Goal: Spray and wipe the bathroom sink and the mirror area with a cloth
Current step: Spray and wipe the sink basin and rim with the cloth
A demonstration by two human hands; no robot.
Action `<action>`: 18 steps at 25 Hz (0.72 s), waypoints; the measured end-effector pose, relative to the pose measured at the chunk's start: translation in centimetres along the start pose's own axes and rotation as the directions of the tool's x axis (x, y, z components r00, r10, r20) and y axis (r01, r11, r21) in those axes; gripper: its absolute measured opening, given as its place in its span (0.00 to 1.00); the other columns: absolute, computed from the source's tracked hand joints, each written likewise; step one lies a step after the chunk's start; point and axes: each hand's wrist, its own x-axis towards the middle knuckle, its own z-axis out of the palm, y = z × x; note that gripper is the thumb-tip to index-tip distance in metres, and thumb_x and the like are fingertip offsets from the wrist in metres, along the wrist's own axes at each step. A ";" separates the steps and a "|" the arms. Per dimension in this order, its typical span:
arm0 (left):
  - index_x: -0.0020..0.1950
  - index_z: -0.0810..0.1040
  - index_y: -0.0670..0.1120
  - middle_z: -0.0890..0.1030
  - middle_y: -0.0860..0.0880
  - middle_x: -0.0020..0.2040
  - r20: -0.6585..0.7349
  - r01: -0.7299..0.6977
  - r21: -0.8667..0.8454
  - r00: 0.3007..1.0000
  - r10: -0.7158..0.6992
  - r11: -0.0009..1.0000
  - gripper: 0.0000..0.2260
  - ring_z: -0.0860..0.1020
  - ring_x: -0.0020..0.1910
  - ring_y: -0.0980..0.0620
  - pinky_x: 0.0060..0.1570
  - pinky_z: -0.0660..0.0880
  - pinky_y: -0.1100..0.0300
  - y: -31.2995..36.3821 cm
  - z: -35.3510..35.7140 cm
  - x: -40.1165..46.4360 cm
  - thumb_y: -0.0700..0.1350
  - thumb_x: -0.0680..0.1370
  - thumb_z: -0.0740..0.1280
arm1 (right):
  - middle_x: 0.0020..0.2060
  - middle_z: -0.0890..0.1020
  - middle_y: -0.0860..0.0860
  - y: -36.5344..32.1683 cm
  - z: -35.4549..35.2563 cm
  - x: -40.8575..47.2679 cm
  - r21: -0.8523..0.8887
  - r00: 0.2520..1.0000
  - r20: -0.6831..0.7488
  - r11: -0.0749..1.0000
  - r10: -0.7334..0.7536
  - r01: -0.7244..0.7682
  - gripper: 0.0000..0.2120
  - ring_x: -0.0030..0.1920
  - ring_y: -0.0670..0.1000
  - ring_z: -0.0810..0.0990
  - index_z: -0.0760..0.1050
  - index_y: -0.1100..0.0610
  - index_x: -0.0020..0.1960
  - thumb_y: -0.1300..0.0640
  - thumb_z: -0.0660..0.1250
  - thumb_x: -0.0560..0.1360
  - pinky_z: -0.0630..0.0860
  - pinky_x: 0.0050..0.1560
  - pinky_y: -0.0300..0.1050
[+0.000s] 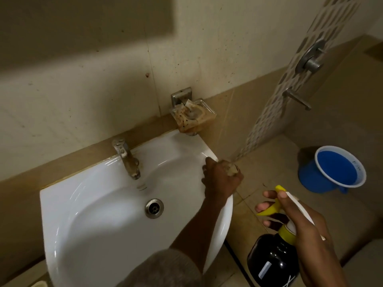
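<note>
Sink (99, 220), white, fixed to the tiled wall, with the left hand (221, 179) pressing a cloth (232, 169) on its right rim.

The left hand is closed around the small brownish cloth at the basin's right edge, near the back corner, just below the stained soap dish (192, 117) on the wall. The right hand (300, 222) grips a spray bottle (273, 257) off the sink's right side, fingers curled round the yellow trigger; the dark body carries a white label, too blurred to read. The tap (126, 158) stands at the back rim and the drain (154, 208) sits mid-basin, both apart from the hands. Open floor lies to the right, where a blue mug (335, 170) stands well clear of the bottle.
</note>
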 end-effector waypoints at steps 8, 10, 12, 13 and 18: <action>0.40 0.78 0.47 0.71 0.49 0.46 0.346 -0.266 0.032 0.907 0.239 0.964 0.14 0.75 0.48 0.48 0.50 0.77 0.55 -5.7 -4.5 -11.8 0.50 0.62 0.79 | 0.42 0.90 0.53 0.1 1.4 -2.1 -0.027 1.000 -0.024 1.000 0.015 -0.016 0.13 0.43 0.49 0.89 0.88 0.51 0.50 0.48 0.67 0.82 0.83 0.44 0.48; 0.33 0.72 0.48 0.76 0.45 0.37 0.392 -0.429 0.008 0.832 0.392 0.903 0.14 0.74 0.39 0.48 0.44 0.75 0.51 -7.3 -7.1 -14.4 0.47 0.64 0.77 | 0.44 0.90 0.53 0.0 2.1 -2.4 -0.018 1.000 -0.011 1.000 0.018 -0.019 0.13 0.44 0.50 0.89 0.87 0.54 0.54 0.48 0.68 0.82 0.84 0.40 0.42; 0.32 0.73 0.43 0.77 0.43 0.35 0.443 -0.501 0.031 0.783 0.438 0.865 0.13 0.74 0.36 0.44 0.42 0.74 0.46 -9.2 -9.9 -16.2 0.48 0.66 0.75 | 0.43 0.90 0.52 0.1 3.0 -2.8 -0.008 1.000 0.006 1.000 0.017 -0.017 0.12 0.44 0.49 0.89 0.87 0.53 0.52 0.48 0.68 0.82 0.84 0.38 0.39; 0.35 0.74 0.40 0.77 0.40 0.38 0.486 -0.446 0.036 0.790 0.374 0.894 0.15 0.75 0.38 0.41 0.42 0.74 0.44 -10.3 -11.4 -16.8 0.48 0.65 0.76 | 0.41 0.90 0.52 0.2 3.4 -3.1 -0.020 1.000 0.020 1.000 0.014 -0.013 0.12 0.43 0.49 0.89 0.88 0.52 0.50 0.48 0.67 0.82 0.84 0.39 0.39; 0.49 0.73 0.38 0.79 0.41 0.47 0.702 -0.301 0.147 0.703 0.115 0.942 0.24 0.79 0.46 0.41 0.44 0.76 0.45 -14.2 -19.1 -17.7 0.42 0.61 0.82 | 0.39 0.89 0.55 0.3 4.8 -3.8 -0.027 0.997 0.075 0.999 0.024 -0.022 0.15 0.41 0.49 0.88 0.87 0.55 0.52 0.46 0.66 0.83 0.84 0.39 0.39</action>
